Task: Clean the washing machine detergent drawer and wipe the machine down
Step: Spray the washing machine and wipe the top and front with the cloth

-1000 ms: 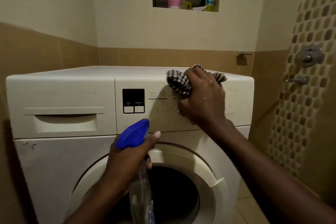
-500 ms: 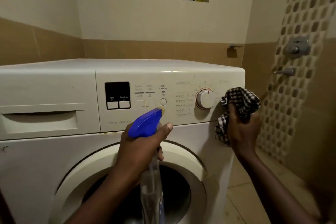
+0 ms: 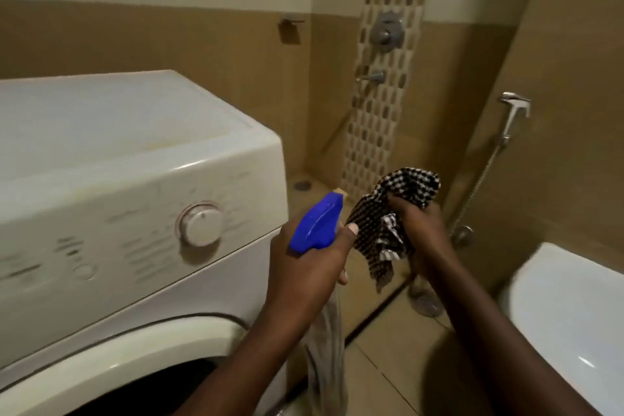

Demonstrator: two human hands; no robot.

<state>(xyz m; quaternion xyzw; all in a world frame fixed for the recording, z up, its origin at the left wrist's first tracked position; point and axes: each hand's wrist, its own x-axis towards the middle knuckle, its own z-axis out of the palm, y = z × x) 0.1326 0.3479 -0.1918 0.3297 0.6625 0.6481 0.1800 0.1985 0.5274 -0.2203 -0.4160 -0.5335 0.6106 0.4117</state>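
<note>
The white washing machine (image 3: 111,132) fills the left, with its round dial (image 3: 201,225) on the control panel and the dark door opening at the bottom. My left hand (image 3: 304,273) grips a clear spray bottle with a blue trigger head (image 3: 319,223), held off the machine's right corner and pointing right. My right hand (image 3: 422,233) holds a bunched black-and-white checked cloth (image 3: 385,216) just right of the nozzle, away from the machine. The detergent drawer is out of view.
A white toilet (image 3: 570,314) stands at the lower right. A hand sprayer with a hose (image 3: 510,118) hangs on the right wall. Shower taps (image 3: 385,32) sit on the mosaic strip behind. Tiled floor with a drain (image 3: 426,304) lies between machine and toilet.
The view has swung right, past the machine's right corner. My right hand took the cloth off the panel and brought it in front of the bottle's nozzle; my left hand moved right with the bottle.
</note>
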